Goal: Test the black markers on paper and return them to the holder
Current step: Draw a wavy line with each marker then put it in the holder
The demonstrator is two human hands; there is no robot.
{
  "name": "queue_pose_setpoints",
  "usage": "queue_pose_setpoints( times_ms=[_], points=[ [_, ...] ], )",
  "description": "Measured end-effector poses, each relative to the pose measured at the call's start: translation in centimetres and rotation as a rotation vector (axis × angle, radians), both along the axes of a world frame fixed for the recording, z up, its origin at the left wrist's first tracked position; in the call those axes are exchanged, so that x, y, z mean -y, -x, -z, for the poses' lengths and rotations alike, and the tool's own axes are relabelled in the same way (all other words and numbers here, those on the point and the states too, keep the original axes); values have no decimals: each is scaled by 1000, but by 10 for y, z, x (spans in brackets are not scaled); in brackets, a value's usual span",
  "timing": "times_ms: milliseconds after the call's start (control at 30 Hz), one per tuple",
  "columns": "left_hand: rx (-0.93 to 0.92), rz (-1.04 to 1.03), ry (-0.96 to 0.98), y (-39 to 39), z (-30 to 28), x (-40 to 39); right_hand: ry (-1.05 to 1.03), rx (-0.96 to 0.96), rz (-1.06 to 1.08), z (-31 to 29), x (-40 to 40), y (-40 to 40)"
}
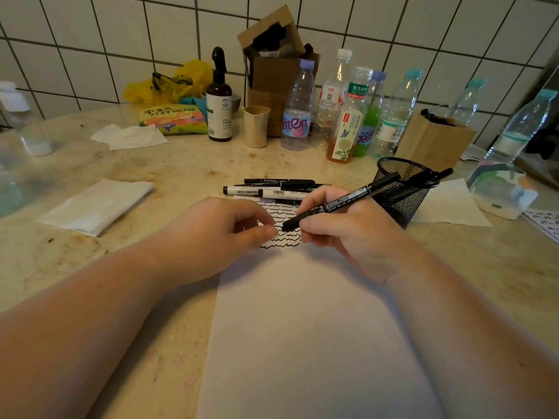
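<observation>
A white sheet of paper [302, 328] lies before me, its far end covered with rows of black wavy lines [282, 235]. My right hand [348, 234] grips a black marker [341, 201], its lower end just above the scribbles. My left hand [230, 234] hovers over the paper with curled fingers beside that end; whether it pinches a cap I cannot tell. Several black and white markers [272, 189] lie beyond the paper. A black mesh holder [402, 195] stands to the right with markers [435, 175] sticking out.
Plastic bottles [298, 116] line the back by the tiled wall, with a brown spray bottle [219, 110], a beige cup [255, 127], cardboard boxes [272, 74] and a wooden box [435, 140]. Folded tissues [96, 207] lie left; another paper [447, 207] lies right.
</observation>
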State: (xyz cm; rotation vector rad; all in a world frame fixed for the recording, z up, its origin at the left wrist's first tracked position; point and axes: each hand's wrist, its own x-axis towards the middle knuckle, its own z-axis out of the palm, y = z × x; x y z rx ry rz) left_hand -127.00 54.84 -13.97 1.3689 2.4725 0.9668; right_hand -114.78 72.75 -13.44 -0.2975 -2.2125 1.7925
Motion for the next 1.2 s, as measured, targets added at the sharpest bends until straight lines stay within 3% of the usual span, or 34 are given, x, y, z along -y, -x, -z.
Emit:
queue_pose_setpoints(
  times_ms=[167, 400, 533, 633, 733, 867, 1200],
  points=[
    [12, 51, -39, -3, -2, -1, 194, -14, -108, 4, 2, 1],
    [-21, 142, 6, -6, -6, -2, 117, -81, -73, 1, 4, 2],
    [97, 269, 159, 0, -14, 5, 199, -172, -38, -6, 0, -1],
    [175, 189, 134, 10, -13, 14, 343, -260, 77, -12, -21, -7],
    [169, -34, -20, 13, -12, 10, 290, -44, 295, -5, -27, -3],
    [-88, -126, 138, 3, -11, 3, 157, 225, 434, 3, -17, 5],
    [-78, -120, 172, 4, -7, 3, 104, 238, 462, 6, -14, 7]
  ],
)
